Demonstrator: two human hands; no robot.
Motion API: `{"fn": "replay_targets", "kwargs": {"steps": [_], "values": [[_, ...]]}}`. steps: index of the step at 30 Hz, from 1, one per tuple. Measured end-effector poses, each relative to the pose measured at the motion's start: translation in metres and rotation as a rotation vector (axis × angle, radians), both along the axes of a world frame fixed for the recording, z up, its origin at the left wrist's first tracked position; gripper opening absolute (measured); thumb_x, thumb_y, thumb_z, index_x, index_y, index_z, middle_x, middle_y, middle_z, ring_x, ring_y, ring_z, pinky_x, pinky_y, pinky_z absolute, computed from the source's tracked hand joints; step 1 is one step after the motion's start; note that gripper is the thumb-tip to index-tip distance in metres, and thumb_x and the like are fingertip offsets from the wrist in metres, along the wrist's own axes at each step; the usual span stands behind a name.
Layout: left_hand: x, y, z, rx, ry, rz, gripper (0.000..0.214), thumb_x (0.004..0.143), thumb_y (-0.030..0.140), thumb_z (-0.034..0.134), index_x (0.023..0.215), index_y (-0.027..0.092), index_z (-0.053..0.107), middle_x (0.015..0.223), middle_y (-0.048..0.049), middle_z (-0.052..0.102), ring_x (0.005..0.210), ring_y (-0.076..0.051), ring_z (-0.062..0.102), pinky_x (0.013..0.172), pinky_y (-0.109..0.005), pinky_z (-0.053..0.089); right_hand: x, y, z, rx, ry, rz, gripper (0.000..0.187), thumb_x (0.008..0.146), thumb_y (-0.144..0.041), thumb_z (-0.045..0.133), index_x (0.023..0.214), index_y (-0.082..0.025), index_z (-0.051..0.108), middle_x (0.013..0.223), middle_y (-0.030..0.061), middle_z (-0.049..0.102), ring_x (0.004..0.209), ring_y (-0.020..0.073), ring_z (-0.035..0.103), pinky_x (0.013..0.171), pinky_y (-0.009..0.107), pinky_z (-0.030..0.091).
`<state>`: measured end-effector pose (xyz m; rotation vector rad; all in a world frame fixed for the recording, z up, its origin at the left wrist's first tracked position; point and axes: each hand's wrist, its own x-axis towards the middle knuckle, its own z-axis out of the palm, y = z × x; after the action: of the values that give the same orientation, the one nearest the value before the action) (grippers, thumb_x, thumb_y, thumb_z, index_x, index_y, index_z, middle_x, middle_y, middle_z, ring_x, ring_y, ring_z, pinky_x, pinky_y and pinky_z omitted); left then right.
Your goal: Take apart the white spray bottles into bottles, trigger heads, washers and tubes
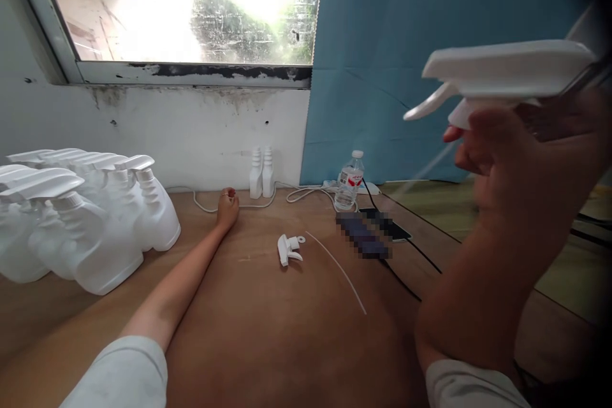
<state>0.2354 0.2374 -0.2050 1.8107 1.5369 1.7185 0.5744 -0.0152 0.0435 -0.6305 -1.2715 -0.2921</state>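
Raised at the upper right, my right hand [502, 146] grips a white trigger spray head [511, 70] close to the camera. Its trigger points left, and a thin translucent tube [428, 164] slants down from beneath it. Far off on the brown table, my left hand [228, 207] rests beside a white cable, fingers curled in with no object visible in them. Between my arms lies a smaller white trigger sprayer head [289, 249] on its side. Just right of it, a thin curved clear tube [342, 271] lies loose.
Several white spray bottles [109, 248] stand grouped at the left. Two small white bottles [262, 172] stand against the wall. A water bottle [349, 182], a white cable [306, 192], a blurred-out dark object [363, 237] and black cords [404, 283] occupy the back right.
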Motion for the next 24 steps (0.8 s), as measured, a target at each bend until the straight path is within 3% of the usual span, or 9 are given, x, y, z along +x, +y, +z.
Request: {"fn": "replay_targets", "kwargs": {"steps": [5, 10, 12, 16, 18, 20, 24], "values": [[-0.004, -0.024, 0.003, -0.055, -0.045, -0.038, 0.032, 0.092, 0.032, 0.056, 0.118, 0.013, 0.055, 0.116, -0.0101, 0.058, 0.099, -0.021, 0.060, 0.084, -0.041, 0.052, -0.008, 0.001, 0.001, 0.044, 0.134, -0.050, 0.022, 0.074, -0.042, 0.073, 0.071, -0.020, 0.068, 0.057, 0.0014, 0.050, 0.043, 0.0096, 0.040, 0.037, 0.027, 0.026], [-0.008, -0.070, 0.005, -0.072, -0.081, -0.139, 0.020, 0.089, 0.025, 0.057, 0.105, 0.014, 0.057, 0.100, -0.0075, 0.061, 0.091, -0.019, 0.061, 0.081, -0.035, 0.051, -0.008, 0.007, -0.002, -0.115, 0.056, -0.105, 0.025, 0.076, -0.048, 0.070, 0.079, -0.024, 0.072, 0.057, 0.0000, 0.051, 0.048, 0.0095, 0.045, 0.049, 0.030, 0.035], [-0.012, -0.093, 0.005, -0.080, -0.085, -0.203, 0.015, 0.085, 0.022, 0.057, 0.100, 0.017, 0.055, 0.094, -0.0061, 0.061, 0.089, -0.018, 0.061, 0.080, -0.031, 0.050, -0.012, 0.014, -0.004, -0.144, 0.018, -0.049, 0.025, 0.075, -0.048, 0.071, 0.082, -0.023, 0.072, 0.060, 0.0002, 0.052, 0.053, 0.0114, 0.049, 0.054, 0.032, 0.042], [-0.018, -0.129, 0.005, -0.124, -0.107, -0.307, 0.018, 0.083, 0.025, 0.057, 0.099, 0.020, 0.051, 0.093, -0.0048, 0.061, 0.086, -0.017, 0.060, 0.079, -0.030, 0.049, -0.036, 0.036, -0.011, -0.322, -0.065, 0.226, 0.028, 0.081, -0.047, 0.066, 0.091, -0.020, 0.068, 0.064, 0.0003, 0.055, 0.054, 0.0121, 0.054, 0.054, 0.030, 0.047], [-0.018, -0.137, 0.006, -0.152, -0.132, -0.351, 0.020, 0.082, 0.028, 0.058, 0.099, 0.021, 0.051, 0.093, -0.0049, 0.060, 0.087, -0.017, 0.060, 0.077, -0.029, 0.048, -0.054, 0.053, -0.021, -0.468, -0.164, 0.292, 0.030, 0.084, -0.047, 0.062, 0.094, -0.019, 0.066, 0.063, -0.0001, 0.055, 0.053, 0.0121, 0.053, 0.050, 0.026, 0.044], [-0.017, -0.139, 0.006, -0.182, -0.162, -0.408, 0.022, 0.080, 0.030, 0.061, 0.099, 0.021, 0.052, 0.094, -0.0052, 0.060, 0.087, -0.017, 0.059, 0.074, -0.028, 0.048, -0.074, 0.073, -0.037, -0.565, -0.327, 0.267, 0.032, 0.084, -0.046, 0.060, 0.098, -0.018, 0.066, 0.069, 0.0017, 0.060, 0.059, 0.0135, 0.056, 0.053, 0.026, 0.044], [-0.014, -0.135, 0.004, -0.250, -0.241, -0.553, 0.039, 0.073, 0.036, 0.071, 0.103, 0.019, 0.052, 0.097, -0.0071, 0.060, 0.085, -0.018, 0.059, 0.067, -0.027, 0.049, -0.116, 0.108, -0.088, -0.707, -0.726, 0.386, 0.040, 0.086, -0.039, 0.053, 0.117, -0.016, 0.061, 0.089, 0.0057, 0.067, 0.077, 0.0198, 0.061, 0.066, 0.029, 0.048]]}}
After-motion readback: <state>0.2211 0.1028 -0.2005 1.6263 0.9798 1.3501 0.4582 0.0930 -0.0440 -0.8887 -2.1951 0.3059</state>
